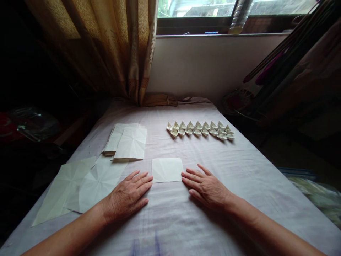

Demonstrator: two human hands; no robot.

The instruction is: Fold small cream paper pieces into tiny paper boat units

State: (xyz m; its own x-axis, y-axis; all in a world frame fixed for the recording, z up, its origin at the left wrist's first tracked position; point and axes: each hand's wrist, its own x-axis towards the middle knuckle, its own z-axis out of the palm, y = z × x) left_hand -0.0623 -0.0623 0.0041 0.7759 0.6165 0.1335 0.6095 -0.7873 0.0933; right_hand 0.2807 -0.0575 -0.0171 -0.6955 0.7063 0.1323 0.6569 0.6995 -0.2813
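Observation:
A small rectangular sheet of white paper (167,170) lies flat on the cloth between my two hands. My left hand (130,193) rests palm down, its fingertips at the sheet's left edge. On the other side my right hand (206,186) also lies flat, with fingertips at the right edge and fingers somewhat apart. Neither hand grips anything. Left of the sheet is a stack of creased papers (130,142). Large unfolded sheets with star-like creases (66,188) spread beside my left forearm, which partly covers them.
Several small folded paper boats (197,129) stand in two rows toward the back right of the cloth-covered table (239,170). A gold curtain (106,46) hangs down at the back left. Behind is a window with a plastic bottle (239,17) on its sill.

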